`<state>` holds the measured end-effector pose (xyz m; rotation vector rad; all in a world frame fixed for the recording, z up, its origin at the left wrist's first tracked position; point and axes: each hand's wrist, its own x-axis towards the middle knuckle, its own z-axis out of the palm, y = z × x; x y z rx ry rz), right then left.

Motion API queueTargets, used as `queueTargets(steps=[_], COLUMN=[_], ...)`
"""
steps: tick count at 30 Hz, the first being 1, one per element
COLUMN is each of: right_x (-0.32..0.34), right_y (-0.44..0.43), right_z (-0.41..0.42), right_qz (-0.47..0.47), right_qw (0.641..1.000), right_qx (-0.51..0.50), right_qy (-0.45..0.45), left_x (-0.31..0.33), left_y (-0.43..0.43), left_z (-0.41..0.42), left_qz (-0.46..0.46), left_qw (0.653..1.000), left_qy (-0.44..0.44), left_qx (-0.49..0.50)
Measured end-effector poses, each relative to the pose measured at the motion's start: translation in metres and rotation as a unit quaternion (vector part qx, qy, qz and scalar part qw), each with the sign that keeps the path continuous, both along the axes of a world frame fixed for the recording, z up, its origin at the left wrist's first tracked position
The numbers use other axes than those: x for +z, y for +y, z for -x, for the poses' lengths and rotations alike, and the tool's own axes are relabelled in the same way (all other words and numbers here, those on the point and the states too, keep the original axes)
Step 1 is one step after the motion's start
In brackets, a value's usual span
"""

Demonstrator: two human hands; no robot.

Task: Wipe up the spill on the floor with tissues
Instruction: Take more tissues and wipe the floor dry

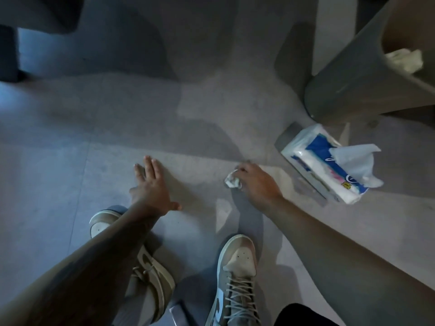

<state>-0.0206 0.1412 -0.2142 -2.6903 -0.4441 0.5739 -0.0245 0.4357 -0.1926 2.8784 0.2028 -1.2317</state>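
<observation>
My right hand (257, 184) is shut on a crumpled white tissue (232, 181), pressed to the grey tiled floor (70, 175) in front of my feet. My left hand (153, 184) is open, fingers spread, palm down just over or on the floor to the left. A blue and white tissue pack (322, 168) lies on the floor to the right of my right hand, with one tissue (355, 163) sticking out of its top. I cannot make out any liquid on the dim floor.
A grey waste bin (357, 74) stands at the upper right with a crumpled tissue (404, 60) inside. My two beige sneakers (237, 267) are below my hands. Dark furniture (35, 20) stands at the upper left.
</observation>
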Motion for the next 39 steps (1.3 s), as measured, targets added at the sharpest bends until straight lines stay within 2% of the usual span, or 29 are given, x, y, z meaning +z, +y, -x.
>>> queueTargets(steps=[3,6,10,13,15,18,20,24,29,31,33,36,39], right_x=[-0.007,-0.002,0.011,0.023,0.042,0.086,0.118,0.18,0.251,0.27,0.277,0.281,0.281], right_y=[-0.03,-0.035,-0.022,-0.016,-0.011,-0.004,-0.009,-0.038,-0.094,-0.124,-0.151,-0.182,-0.193], right_z=[-0.027,-0.032,0.011,0.027,0.022,0.001,-0.015,-0.048,-0.091,-0.106,-0.118,-0.126,-0.121], right_qz=[0.106,0.13,0.019,-0.024,-0.09,-0.152,-0.188,-0.229,-0.215,-0.201,-0.185,-0.161,-0.138], right_qw=[0.986,0.976,0.978,0.97,0.945,0.928,0.919,0.903,0.883,0.869,0.848,0.829,0.833], right_qx=[-0.123,-0.169,-0.206,-0.235,-0.311,-0.339,-0.344,-0.341,-0.348,-0.369,-0.406,-0.472,-0.503], right_qy=[-0.031,-0.039,0.027,0.065,0.043,-0.023,-0.05,-0.123,-0.229,-0.262,-0.286,-0.253,-0.183], left_x=[0.004,0.008,0.017,0.029,0.047,0.082,0.108,0.172,0.24,0.261,0.277,0.289,0.285], left_y=[0.002,0.002,-0.018,-0.055,-0.089,-0.138,-0.165,-0.21,-0.267,-0.292,-0.317,-0.343,-0.344], left_z=[-0.005,-0.009,-0.001,0.007,0.003,-0.017,-0.035,-0.076,-0.132,-0.147,-0.155,-0.157,-0.155], left_qz=[0.017,0.049,0.088,0.171,0.242,0.358,0.425,0.469,0.477,0.483,0.47,0.401,0.366], left_qw=[1.0,0.998,0.996,0.985,0.969,0.917,0.88,0.846,0.837,0.833,0.848,0.892,0.905], left_qy=[0.007,0.009,-0.003,-0.009,-0.009,-0.03,-0.064,-0.129,-0.215,-0.252,-0.245,-0.186,-0.162], left_qx=[0.015,0.044,0.013,-0.009,0.052,0.173,0.205,0.219,0.158,0.098,0.021,-0.097,-0.143])
